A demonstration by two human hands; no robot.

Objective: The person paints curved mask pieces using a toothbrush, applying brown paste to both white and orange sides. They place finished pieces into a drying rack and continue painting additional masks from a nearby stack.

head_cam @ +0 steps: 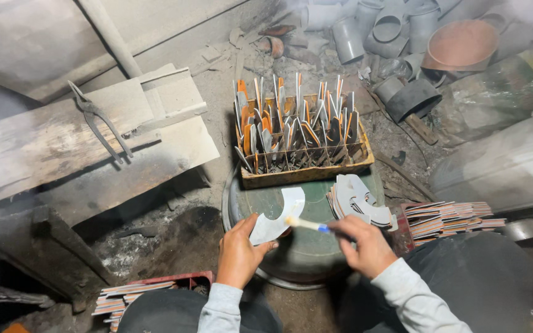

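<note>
**Brush on a curved white sheet over the round tray**

A round dark tray (pixel 306 246) sits low on the cluttered floor, its near rim open between the knees. A wooden crate (pixel 306 166) of upright blades crowds its far edge. The left hand (pixel 239 253) fingers grip a curved white sheet (pixel 276 219). The right hand (pixel 365 246) fingers pinch a small brush (pixel 306 224), its tip touching the sheet.

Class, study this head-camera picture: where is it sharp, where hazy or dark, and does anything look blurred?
Head view: light falls on the middle, so the crate of blades and the curved white piece in the left hand read sharply; the brush in the right hand is slightly smeared; the top-right pipes look hazy and washed out; the lower-left corner sinks into shadow; edges bend from the wide lens.
</note>
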